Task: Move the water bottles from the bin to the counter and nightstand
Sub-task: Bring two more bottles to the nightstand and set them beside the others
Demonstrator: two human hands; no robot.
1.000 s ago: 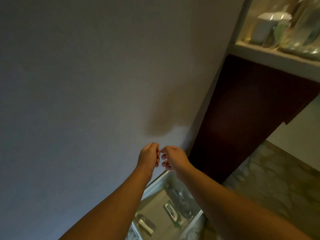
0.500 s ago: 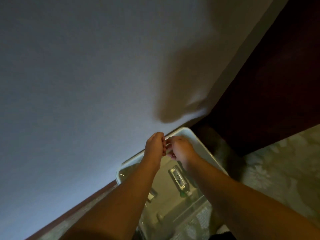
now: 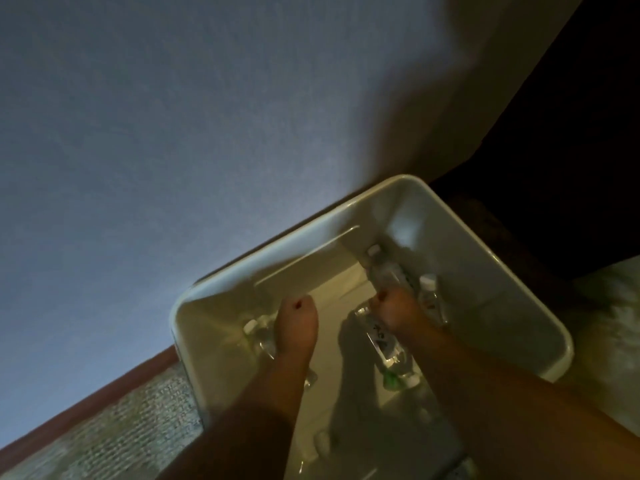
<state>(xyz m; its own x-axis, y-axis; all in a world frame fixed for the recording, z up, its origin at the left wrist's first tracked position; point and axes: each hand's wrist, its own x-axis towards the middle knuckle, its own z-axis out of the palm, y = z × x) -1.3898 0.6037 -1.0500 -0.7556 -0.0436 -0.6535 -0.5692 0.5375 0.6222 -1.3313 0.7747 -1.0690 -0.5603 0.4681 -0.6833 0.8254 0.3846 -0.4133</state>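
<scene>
Four clear plastic water bottles visible, all lying flat inside the white plastic bin (image 3: pixel 512 282) on patterned carpet (image 3: pixel 114 420). Left hand (image 3: pixel 298 323) covers one bottle (image 3: pixel 258 336), cap toward 10 o'clock. Right hand (image 3: pixel 394 311) sits over two bottles (image 3: pixel 382 271) (image 3: pixel 384 344), long axes 11-to-5; grip unclear on both hands. Fourth bottle (image 3: pixel 431 296) at 3 o'clock of it.

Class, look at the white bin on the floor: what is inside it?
Inside the bin lie several clear water bottles; both hands reach in, the left hand and right hand. Whether either has a grip on a bottle is unclear. The forearms cover part of the bin's floor.
</scene>
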